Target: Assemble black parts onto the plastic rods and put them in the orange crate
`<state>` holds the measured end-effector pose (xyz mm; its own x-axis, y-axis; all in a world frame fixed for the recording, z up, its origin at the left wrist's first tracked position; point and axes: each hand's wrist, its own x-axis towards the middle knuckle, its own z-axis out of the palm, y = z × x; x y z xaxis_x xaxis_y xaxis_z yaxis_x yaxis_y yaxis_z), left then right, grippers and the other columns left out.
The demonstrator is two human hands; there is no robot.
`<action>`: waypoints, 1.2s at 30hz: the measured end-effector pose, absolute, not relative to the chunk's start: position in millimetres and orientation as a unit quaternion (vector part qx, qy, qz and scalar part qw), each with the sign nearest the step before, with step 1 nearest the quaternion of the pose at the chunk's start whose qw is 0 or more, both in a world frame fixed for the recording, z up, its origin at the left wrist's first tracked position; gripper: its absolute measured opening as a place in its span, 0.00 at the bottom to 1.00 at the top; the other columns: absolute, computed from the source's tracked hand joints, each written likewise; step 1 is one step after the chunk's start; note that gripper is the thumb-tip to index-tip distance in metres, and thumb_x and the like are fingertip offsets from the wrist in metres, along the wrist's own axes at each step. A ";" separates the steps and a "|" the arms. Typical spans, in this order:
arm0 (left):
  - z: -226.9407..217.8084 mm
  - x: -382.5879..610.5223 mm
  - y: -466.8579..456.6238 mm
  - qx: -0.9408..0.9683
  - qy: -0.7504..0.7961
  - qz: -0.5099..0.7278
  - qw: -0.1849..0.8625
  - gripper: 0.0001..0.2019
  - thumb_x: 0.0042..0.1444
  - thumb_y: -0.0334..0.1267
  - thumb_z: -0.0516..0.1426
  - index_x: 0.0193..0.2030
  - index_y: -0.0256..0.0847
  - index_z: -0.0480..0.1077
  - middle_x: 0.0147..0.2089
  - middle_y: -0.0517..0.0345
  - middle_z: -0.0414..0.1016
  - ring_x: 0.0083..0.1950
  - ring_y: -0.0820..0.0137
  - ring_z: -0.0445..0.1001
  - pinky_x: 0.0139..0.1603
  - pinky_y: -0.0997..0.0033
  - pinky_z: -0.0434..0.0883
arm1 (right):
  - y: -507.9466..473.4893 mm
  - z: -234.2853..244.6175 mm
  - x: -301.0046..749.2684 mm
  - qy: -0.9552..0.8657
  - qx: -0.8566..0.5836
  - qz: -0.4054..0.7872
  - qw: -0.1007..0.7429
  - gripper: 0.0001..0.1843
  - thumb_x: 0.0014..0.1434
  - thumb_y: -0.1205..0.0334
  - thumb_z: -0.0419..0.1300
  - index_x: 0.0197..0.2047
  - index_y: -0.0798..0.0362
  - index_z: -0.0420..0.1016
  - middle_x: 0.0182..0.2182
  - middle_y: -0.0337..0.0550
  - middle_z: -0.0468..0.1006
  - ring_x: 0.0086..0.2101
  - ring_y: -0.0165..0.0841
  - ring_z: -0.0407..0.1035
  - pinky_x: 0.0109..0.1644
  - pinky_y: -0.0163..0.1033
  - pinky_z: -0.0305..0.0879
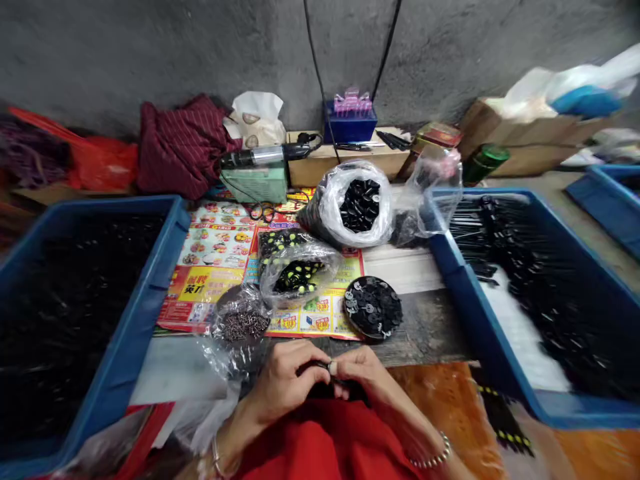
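Table edge (425, 353) just beside both hands (290, 375).

Grey wall (200, 53) at back, two black cables (314, 53) hanging down it. Far left: purple bundle (33, 153), blurred; red plastic bag (107, 160) beside it, then maroon striped cloth (183, 147), heaped. White tissue-like packet (257, 110) next, behind pale green box (260, 185). Scissors (269, 212) just in front of that box. Low cardboard box (313, 171) mid-back; on it, blue box (350, 129) topped by pink claw clip (353, 103), pens (354, 147) nearby. Right: red-topped tin (440, 135), green container (487, 160) tilted, larger cardboard box (525, 137) with white plastic (535, 87) and something blue (586, 101) on top. Colourful printed flyer (220, 243) flat on table, partly covered.
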<state>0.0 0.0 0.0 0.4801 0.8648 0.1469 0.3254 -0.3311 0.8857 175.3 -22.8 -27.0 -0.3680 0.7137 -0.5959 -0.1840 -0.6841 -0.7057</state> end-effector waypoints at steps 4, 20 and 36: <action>-4.5 -3.8 1.0 0.739 0.388 0.313 0.454 0.05 0.47 0.23 0.62 0.30 0.34 0.78 0.27 0.54 0.79 0.29 0.70 0.75 0.33 0.76 0.68 | -24.4 -27.2 175.7 -0.293 -0.466 0.784 0.287 0.15 0.44 0.55 0.63 0.16 0.58 0.76 0.12 0.37 0.70 0.14 0.23 0.57 0.20 0.30 0.54; -2.9 -16.1 4.5 0.696 0.340 0.271 0.572 0.01 0.46 0.31 0.64 0.27 0.36 0.78 0.25 0.55 0.80 0.25 0.71 0.74 0.27 0.77 0.66 | -28.2 -24.0 194.0 -0.407 -0.397 0.803 0.178 0.22 0.51 0.46 0.64 0.22 0.60 0.76 0.16 0.37 0.71 0.13 0.22 0.56 0.14 0.27 0.50; 6.6 -10.3 7.4 0.609 0.467 0.202 0.609 0.07 0.50 0.35 0.60 0.35 0.35 0.77 0.30 0.56 0.77 0.29 0.72 0.71 0.30 0.76 0.67 | -33.6 -22.3 179.6 -0.482 -0.491 0.682 0.250 0.25 0.59 0.45 0.56 0.24 0.59 0.73 0.18 0.41 0.73 0.19 0.27 0.63 0.24 0.31 0.55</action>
<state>-10.3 7.4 6.6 0.4822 0.8145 -0.3226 0.3220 0.1776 0.9299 179.6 -33.6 -22.3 -0.3934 0.8135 -0.4283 0.1323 -0.4109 -0.9020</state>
